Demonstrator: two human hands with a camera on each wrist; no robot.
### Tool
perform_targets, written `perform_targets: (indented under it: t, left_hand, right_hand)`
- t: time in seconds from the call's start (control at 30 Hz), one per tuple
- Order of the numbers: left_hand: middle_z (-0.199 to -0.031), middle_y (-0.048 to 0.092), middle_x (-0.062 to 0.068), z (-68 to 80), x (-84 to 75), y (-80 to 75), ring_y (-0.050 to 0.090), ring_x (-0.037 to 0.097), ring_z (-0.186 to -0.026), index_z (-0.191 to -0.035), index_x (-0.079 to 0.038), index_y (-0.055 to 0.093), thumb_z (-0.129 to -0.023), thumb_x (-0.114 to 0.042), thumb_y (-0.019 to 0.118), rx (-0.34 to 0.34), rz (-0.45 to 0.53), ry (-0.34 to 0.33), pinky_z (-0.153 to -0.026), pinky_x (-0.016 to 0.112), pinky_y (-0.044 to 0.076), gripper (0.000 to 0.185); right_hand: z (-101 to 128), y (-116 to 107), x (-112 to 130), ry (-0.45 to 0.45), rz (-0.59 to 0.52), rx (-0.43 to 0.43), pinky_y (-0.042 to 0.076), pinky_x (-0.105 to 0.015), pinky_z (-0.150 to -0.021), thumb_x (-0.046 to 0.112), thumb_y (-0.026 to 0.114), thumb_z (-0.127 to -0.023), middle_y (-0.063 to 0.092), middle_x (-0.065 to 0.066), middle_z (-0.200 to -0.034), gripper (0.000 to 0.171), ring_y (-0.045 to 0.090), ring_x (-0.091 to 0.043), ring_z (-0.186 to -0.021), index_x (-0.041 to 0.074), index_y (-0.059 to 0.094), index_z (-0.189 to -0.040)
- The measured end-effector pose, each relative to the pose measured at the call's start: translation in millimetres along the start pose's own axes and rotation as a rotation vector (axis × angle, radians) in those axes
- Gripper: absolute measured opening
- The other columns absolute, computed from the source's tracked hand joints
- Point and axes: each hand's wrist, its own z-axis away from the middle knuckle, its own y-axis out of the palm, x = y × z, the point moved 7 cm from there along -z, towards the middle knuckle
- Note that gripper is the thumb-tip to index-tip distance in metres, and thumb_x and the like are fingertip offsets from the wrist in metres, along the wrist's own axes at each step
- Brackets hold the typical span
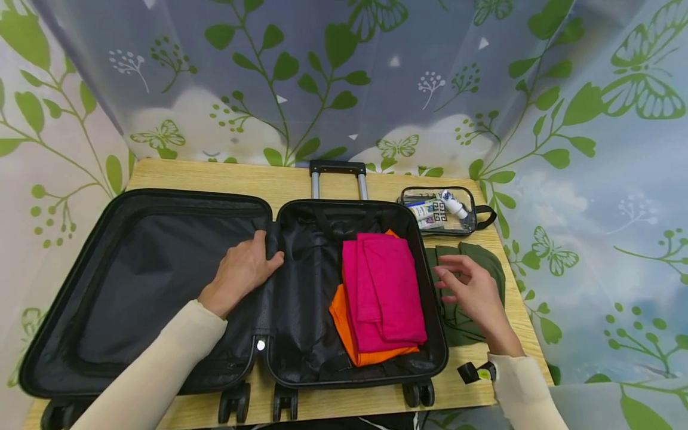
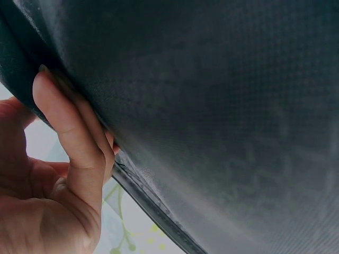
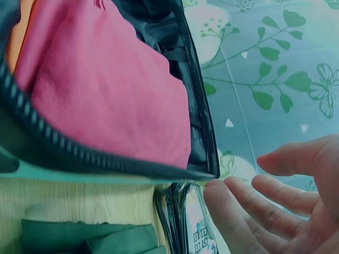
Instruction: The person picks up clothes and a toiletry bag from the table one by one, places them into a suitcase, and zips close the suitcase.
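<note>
At the hinge line of the open suitcase (image 1: 161, 286), left hand (image 1: 242, 272) — grip closed on the black mesh divider (image 1: 271, 239), thumb on the near face, fingers curled behind its edge. Right hand (image 1: 470, 292) — grip slack, fingers spread and holding nothing, hovering over the folded green garment (image 1: 484, 257) that lies on the worktop (image 1: 215, 173) just outside the case's right wall.

Right half of case: folded pink garment (image 1: 384, 292) on top of an orange garment (image 1: 344, 322), both against the right wall; black lining bare to their left. Left half: lined shell with bare lining.

Behind the green garment, a clear toiletry pouch (image 1: 438, 210) with small bottles, touching or nearly touching it. Telescopic handle (image 1: 337, 176) juts out toward the back wall.

Left wrist view alone shows the fingers (image 2: 74, 132) hooked round the divider's bound edge. Right wrist view alone shows the zip teeth of the case rim (image 3: 63, 148) standing between pink garment and green one.

Room: a narrow strip of worktop right of the case, mostly taken by garment and pouch; leaf-patterned curtain (image 1: 591, 179) close at that edge.
</note>
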Motion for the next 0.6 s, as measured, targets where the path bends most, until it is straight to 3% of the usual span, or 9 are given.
perform_targets:
  t: [0.23,0.4,0.6]
  left_hand:
    - [-0.123,0.072,0.034,-6.3,9.4,8.9,0.074,0.048,-0.092,-0.156,0.007,0.044,-0.104,-0.050,0.062,-0.013,-0.013,0.013,-0.076,0.059,0.059,0.079]
    - [-0.124,0.072,0.034,-7.7,11.2,11.6,0.074,0.047,-0.093,-0.156,0.006,0.044,-0.104,-0.049,0.062,-0.021,-0.013,0.012,-0.077,0.059,0.059,0.078]
    - [-0.128,0.071,0.034,2.3,-1.2,-1.0,0.073,0.047,-0.096,-0.155,0.007,0.045,-0.104,-0.046,0.064,0.001,0.002,-0.005,-0.081,0.059,0.059,0.076]
  right_hand:
    - [-5,-11,-12,0.037,-0.002,-0.016,0.067,-0.037,-0.078,0.039,0.066,-0.111,0.066,-0.027,-0.145,0.054,0.075,0.003,-0.092,0.009,0.056,-0.155]
    - [-10,-20,-23,0.061,-0.006,-0.031,0.068,-0.040,-0.079,0.039,0.065,-0.111,0.063,-0.029,-0.148,0.059,0.074,0.004,-0.089,0.008,0.051,-0.158]
    - [-17,-33,-43,0.102,0.001,-0.039,0.067,-0.042,-0.080,0.039,0.063,-0.112,0.060,-0.030,-0.153,0.065,0.074,0.005,-0.089,0.008,0.042,-0.165]
